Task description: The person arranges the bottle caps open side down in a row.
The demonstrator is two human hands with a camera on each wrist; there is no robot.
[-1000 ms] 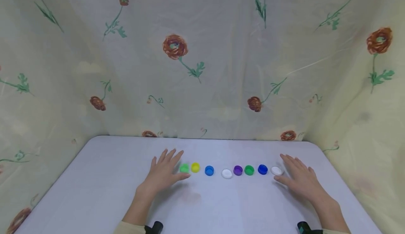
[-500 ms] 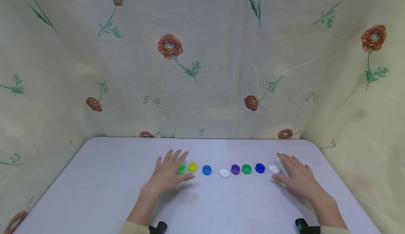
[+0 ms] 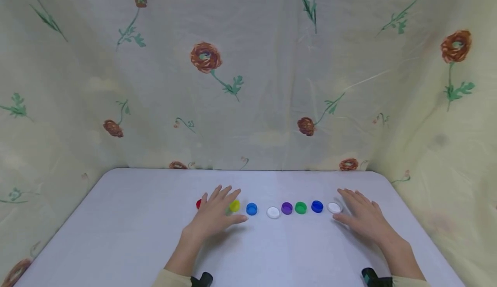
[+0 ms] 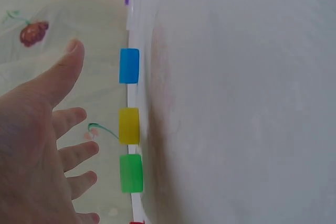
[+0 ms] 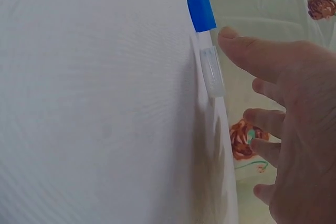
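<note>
A row of small round bottle caps lies on the white table. My left hand [image 3: 213, 217], fingers spread, hovers over the row's left end. It partly covers a red cap [image 3: 199, 203] and a yellow cap [image 3: 234, 206]. The light green cap [image 4: 131, 173] shows in the left wrist view but is hidden behind that hand in the head view. My right hand [image 3: 363, 216] is held with straight fingers beside the clear white cap [image 3: 335, 208] at the right end, thumb pointing toward it. Neither hand holds anything.
Between the hands sit a light blue cap [image 3: 251, 209], another white cap [image 3: 273, 212], a purple cap [image 3: 287, 208], a green cap [image 3: 300, 208] and a dark blue cap [image 3: 317, 206]. Flower-printed sheeting [image 3: 248, 62] hangs behind and beside the table [image 3: 116, 226].
My left hand has moved right along the row, uncovering part of the red cap and covering the light green one. The right hand stays nearly still; the head view has shifted slightly.
</note>
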